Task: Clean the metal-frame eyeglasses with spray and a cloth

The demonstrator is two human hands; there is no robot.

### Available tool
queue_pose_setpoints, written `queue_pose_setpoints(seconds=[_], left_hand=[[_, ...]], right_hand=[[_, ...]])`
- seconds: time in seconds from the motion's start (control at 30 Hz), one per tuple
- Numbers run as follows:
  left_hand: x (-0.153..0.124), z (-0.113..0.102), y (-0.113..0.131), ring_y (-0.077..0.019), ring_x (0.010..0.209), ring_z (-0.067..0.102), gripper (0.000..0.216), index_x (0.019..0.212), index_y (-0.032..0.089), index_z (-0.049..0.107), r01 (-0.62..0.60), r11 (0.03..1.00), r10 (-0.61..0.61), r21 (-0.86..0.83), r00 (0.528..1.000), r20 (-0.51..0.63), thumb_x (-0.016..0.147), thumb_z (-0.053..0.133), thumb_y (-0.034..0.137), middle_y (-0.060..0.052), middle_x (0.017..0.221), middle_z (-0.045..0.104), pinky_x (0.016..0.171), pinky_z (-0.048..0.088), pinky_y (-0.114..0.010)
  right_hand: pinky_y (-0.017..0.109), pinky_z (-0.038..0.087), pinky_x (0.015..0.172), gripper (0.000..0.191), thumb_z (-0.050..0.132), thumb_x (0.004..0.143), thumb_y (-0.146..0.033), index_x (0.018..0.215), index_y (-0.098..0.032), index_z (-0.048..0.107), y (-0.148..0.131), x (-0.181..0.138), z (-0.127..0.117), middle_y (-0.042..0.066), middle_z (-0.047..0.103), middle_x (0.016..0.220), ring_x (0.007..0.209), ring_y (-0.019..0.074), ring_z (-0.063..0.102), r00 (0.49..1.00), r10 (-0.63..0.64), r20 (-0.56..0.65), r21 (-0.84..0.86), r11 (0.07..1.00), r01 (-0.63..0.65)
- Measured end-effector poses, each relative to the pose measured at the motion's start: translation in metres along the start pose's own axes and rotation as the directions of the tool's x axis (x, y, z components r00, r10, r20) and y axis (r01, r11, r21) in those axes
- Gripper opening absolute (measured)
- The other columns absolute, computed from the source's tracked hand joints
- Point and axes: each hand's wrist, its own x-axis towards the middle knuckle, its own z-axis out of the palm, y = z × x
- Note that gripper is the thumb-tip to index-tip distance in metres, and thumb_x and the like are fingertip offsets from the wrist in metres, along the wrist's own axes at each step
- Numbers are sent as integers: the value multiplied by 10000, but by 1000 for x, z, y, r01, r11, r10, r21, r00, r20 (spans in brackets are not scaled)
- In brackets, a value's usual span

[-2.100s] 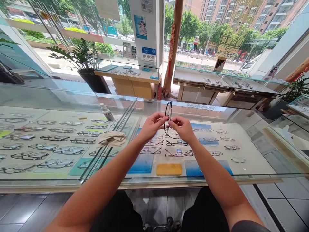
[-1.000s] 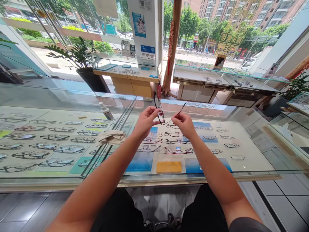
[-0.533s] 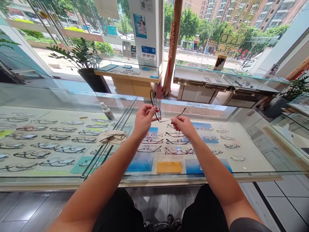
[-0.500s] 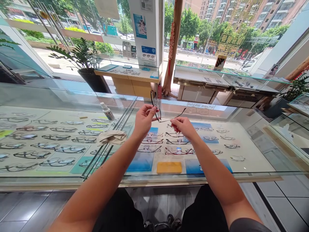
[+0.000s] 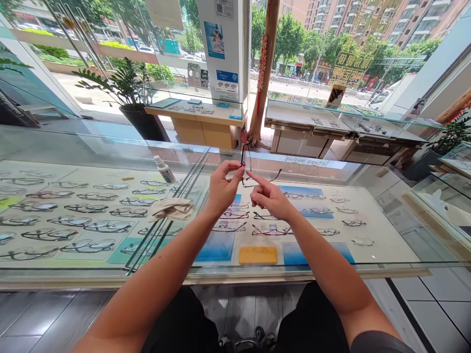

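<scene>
My left hand (image 5: 225, 185) pinches a pair of dark thin-rimmed eyeglasses (image 5: 242, 156) between thumb and fingers, above the glass counter. The rims stand upright, turned nearly edge-on, with a temple arm reaching out to the right. My right hand (image 5: 271, 200) is beside them with its index finger stretched toward the middle of the frame and the other fingers curled. Whether that fingertip touches the eyeglasses I cannot tell. A crumpled beige cloth (image 5: 171, 209) lies on the counter left of my hands, and behind it stands a white spray bottle (image 5: 164, 169).
Beneath the glass top of the display counter (image 5: 390, 235), several eyeglasses (image 5: 106, 226) lie in rows. A yellow-orange block-like case (image 5: 258, 255) is near the front edge. Further back are a potted plant (image 5: 138, 105), a wooden post (image 5: 265, 73) and other display cases (image 5: 309, 117).
My right hand has let go of the temple arm and now points its index finger toward the frame. My left hand has turned the eyeglasses more edge-on and shifted slightly right.
</scene>
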Motion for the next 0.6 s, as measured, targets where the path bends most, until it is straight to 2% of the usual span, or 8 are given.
queue_pose_setpoints(seconds=[0.17,0.33,0.43,0.6], left_hand=[[2,-1,1,-258,1091,744,315,1079,216,736,9,1000,-9,4,1000,-1,989,776,515,-112,1151,772,721,659,-304],[3,-3,-1,-256,1079,744,323,1076,214,737,24,999,-25,32,999,31,1000,762,527,-105,1131,778,725,663,-314],[2,-3,-1,-250,1054,748,329,1100,217,755,23,996,-29,85,997,72,1016,744,535,-96,1116,785,710,643,-300],[-1,-3,2,-237,985,750,346,1110,220,771,37,992,-49,120,994,102,1016,741,552,-94,1113,792,708,628,-298]], right_hand=[[313,442,670,870,670,985,-344,1794,-261,361,-1,0,-5,-46,617,794,701,148,537,993,-31,-112,-44,999,26],[328,446,657,920,694,973,-360,1808,-276,317,-6,0,-17,-39,615,803,687,156,502,963,-85,-254,-29,996,81],[344,457,655,931,706,953,-374,1801,-285,334,-11,0,-24,-34,607,813,694,164,498,939,-108,-326,-25,994,106],[355,478,683,847,710,949,-367,1748,-274,446,-19,-3,-30,-36,590,794,701,163,496,910,-137,-392,-41,990,132]])
